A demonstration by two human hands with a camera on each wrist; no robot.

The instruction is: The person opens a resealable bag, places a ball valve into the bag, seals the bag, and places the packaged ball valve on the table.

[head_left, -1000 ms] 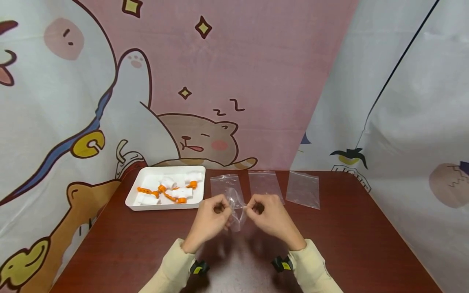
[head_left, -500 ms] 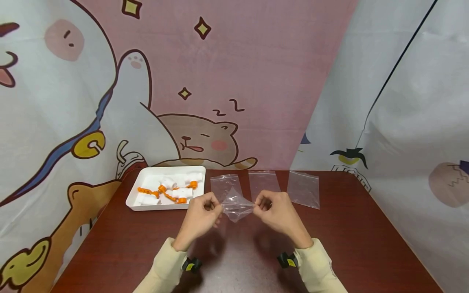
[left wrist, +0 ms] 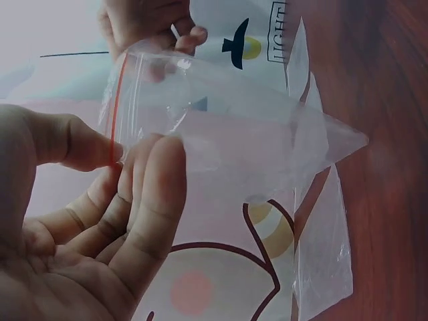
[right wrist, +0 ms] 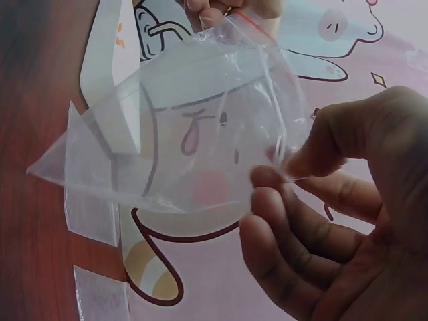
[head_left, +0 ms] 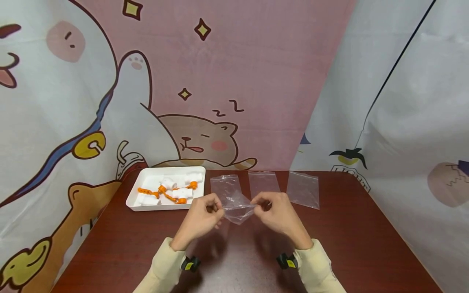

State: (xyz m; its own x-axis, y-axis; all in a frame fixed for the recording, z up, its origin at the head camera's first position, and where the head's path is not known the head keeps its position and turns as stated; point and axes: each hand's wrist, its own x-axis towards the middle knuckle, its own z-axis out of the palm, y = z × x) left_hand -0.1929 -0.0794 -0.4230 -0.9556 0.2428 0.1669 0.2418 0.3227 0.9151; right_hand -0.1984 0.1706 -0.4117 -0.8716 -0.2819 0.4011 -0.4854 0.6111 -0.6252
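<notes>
A clear zip-lock bag (head_left: 238, 215) is stretched between my two hands over the table. My left hand (head_left: 203, 215) pinches one corner of its mouth between thumb and fingers, and my right hand (head_left: 275, 213) pinches the opposite corner. In the left wrist view a red line (left wrist: 118, 100) runs along the mouth beside the clear seal ridges. The body of the bag (right wrist: 194, 140) hangs away from the fingers to a pointed bottom corner in the right wrist view, with nothing visible inside it.
Three flat clear bags, a left one (head_left: 221, 184), a middle one (head_left: 263, 181) and a right one (head_left: 303, 189), lie along the back of the brown table (head_left: 351, 236). A white tray (head_left: 165, 207) at back left holds several white cylindrical pieces (head_left: 182, 193) with orange straps (head_left: 148, 191).
Both hands have moved apart, pulling the bunched bag out sideways. Its mouth, spread wide half a second ago, is now drawn into a narrower line, and the lower part hangs towards me.
</notes>
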